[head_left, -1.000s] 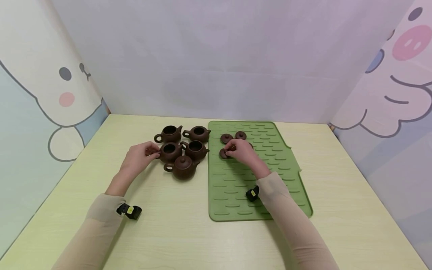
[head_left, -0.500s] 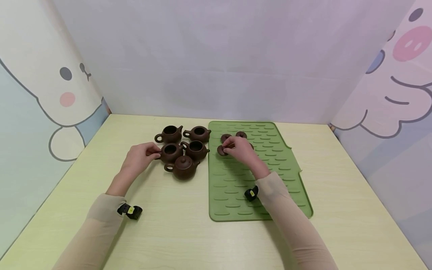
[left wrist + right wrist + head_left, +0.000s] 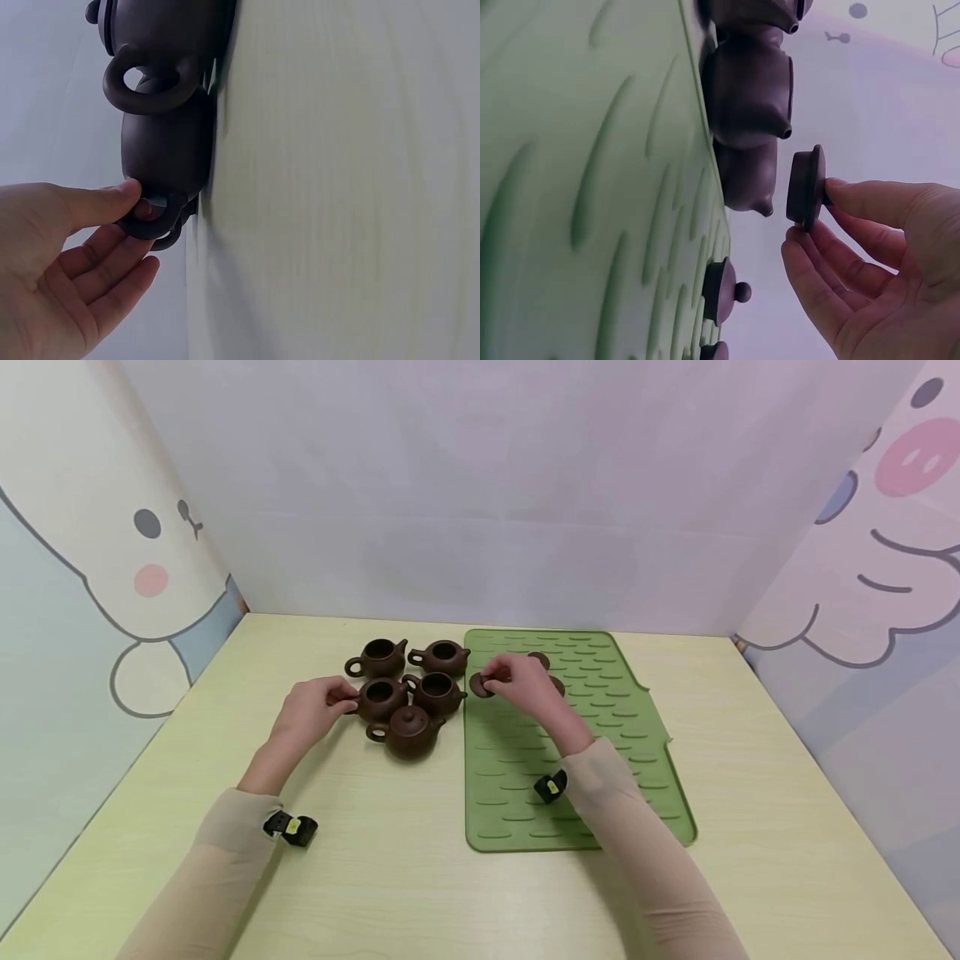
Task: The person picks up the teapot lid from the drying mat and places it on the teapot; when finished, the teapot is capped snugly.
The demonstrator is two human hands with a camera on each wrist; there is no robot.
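Centre of frame: one brown lid [image 3: 477, 685], its knob [image 3: 827, 197] pinched in the right grip [image 3: 527, 687], apt to slip, so small a hold; centre-left: one lidless teapot [image 3: 383, 710], handle [image 3: 152, 229] pinched in the left grip [image 3: 307, 712].

No text, brand or number can be read. In the head view, a yellow label [image 3: 295, 827] marks the black left wrist camera [image 3: 307, 833], seen over the table [image 3: 390, 893] between its left edge and the green mat [image 3: 495, 785]; a second yellow label [image 3: 552, 787] marks the right wrist camera [image 3: 542, 792], seen over the mat towards its near edge, both too small to decipher.
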